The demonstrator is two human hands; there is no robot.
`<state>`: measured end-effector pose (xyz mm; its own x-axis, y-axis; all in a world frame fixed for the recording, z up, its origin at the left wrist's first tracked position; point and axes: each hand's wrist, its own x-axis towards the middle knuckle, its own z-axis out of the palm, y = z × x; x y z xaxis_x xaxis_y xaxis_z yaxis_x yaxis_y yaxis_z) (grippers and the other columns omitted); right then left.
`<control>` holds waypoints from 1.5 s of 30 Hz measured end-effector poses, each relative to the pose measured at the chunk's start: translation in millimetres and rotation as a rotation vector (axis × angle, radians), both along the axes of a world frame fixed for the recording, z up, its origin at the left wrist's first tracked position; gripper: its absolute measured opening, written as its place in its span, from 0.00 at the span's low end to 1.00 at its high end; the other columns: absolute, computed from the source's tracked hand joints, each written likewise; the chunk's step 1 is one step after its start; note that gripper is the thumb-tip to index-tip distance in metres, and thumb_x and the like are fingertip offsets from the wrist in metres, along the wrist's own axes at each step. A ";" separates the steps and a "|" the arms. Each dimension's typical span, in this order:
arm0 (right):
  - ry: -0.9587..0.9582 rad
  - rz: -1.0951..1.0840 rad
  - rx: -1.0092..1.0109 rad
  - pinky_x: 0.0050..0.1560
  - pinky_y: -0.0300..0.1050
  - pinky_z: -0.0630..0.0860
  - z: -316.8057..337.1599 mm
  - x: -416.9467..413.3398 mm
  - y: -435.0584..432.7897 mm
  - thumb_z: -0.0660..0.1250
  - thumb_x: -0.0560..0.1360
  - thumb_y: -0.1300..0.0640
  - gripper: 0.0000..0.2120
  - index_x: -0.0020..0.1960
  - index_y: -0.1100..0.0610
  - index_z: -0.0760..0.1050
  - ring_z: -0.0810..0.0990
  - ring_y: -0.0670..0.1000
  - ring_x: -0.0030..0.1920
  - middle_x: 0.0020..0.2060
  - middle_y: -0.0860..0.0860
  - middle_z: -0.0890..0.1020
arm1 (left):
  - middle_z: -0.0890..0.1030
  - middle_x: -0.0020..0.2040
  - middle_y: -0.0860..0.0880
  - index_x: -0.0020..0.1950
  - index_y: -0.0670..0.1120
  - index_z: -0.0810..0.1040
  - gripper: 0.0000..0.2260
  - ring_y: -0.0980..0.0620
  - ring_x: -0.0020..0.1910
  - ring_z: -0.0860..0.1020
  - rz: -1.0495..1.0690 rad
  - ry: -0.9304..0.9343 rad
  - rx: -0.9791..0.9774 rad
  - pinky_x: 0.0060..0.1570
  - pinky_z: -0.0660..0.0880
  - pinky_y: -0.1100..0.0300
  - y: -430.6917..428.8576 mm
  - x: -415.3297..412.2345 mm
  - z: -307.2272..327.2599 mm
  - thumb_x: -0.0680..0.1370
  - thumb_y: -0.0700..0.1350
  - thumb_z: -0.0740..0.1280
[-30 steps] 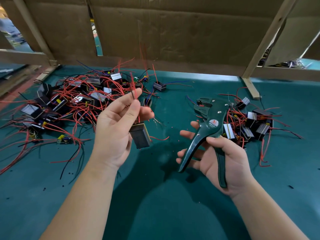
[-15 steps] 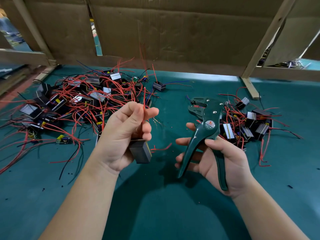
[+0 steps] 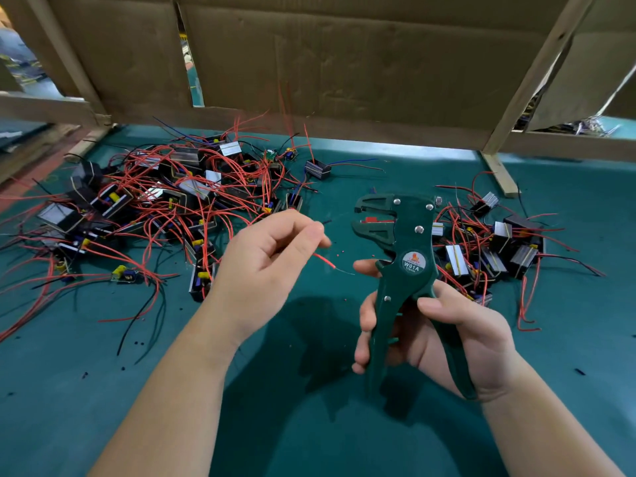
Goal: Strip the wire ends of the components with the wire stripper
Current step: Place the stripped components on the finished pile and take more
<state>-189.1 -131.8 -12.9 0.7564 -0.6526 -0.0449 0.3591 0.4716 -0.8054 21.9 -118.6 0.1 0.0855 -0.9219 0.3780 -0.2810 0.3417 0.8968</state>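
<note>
Over teal bench top (image 3: 309, 425), pinches thin red bare-tipped wire (image 3: 325, 261) in left hand (image 3: 265, 266), grips dark-green metal wire stripper (image 3: 409, 256) upright in right hand (image 3: 457, 335).

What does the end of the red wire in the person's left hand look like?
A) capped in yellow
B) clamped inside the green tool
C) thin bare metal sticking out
C: past the left hand, the red wire ends in a thin bare strand, clear of the wire stripper in the right hand.

Cardboard sheets (image 3: 344, 63) and wooden battens (image 3: 535, 74) stand behind the teal tabletop (image 3: 103, 390)
</note>
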 end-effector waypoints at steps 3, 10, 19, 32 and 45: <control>0.018 0.029 -0.004 0.47 0.65 0.75 -0.5 1.8 0.8 0.76 0.66 0.53 0.34 0.68 0.64 0.70 0.78 0.66 0.42 0.43 0.64 0.77 | 0.75 0.34 0.44 0.41 0.49 0.80 0.11 0.56 0.28 0.65 0.025 -0.051 -0.051 0.30 0.62 0.64 0.4 -1.2 -1.8 0.77 0.52 0.62; -0.009 0.082 -0.003 0.48 0.65 0.75 -1.6 -1.0 0.2 0.74 0.69 0.54 0.32 0.69 0.64 0.69 0.79 0.65 0.42 0.44 0.64 0.77 | 0.69 0.29 0.47 0.42 0.50 0.76 0.10 0.56 0.27 0.63 0.019 -0.143 -0.088 0.29 0.61 0.66 1.5 0.4 -2.2 0.79 0.52 0.60; -0.027 0.153 0.032 0.50 0.66 0.74 -1.0 -5.8 -0.8 0.71 0.70 0.52 0.32 0.69 0.65 0.68 0.79 0.66 0.43 0.45 0.64 0.77 | 0.65 0.27 0.54 0.42 0.50 0.71 0.11 0.57 0.26 0.61 -0.084 -0.132 -0.031 0.27 0.60 0.63 2.0 -0.7 -4.3 0.79 0.54 0.57; 0.116 0.163 -0.054 0.44 0.59 0.78 -3.1 -5.3 1.4 0.72 0.71 0.52 0.27 0.66 0.62 0.72 0.80 0.63 0.40 0.43 0.62 0.79 | 0.67 0.28 0.48 0.39 0.47 0.71 0.12 0.53 0.28 0.63 -0.118 -0.239 -0.027 0.29 0.62 0.61 2.8 5.3 -2.0 0.77 0.52 0.58; 0.169 0.146 -0.036 0.42 0.59 0.77 -5.8 -4.6 1.5 0.70 0.74 0.45 0.25 0.64 0.61 0.73 0.81 0.62 0.36 0.39 0.60 0.79 | 0.67 0.32 0.44 0.40 0.50 0.71 0.10 0.47 0.31 0.65 -0.121 -0.296 -0.015 0.33 0.64 0.56 0.5 8.8 -3.9 0.77 0.53 0.57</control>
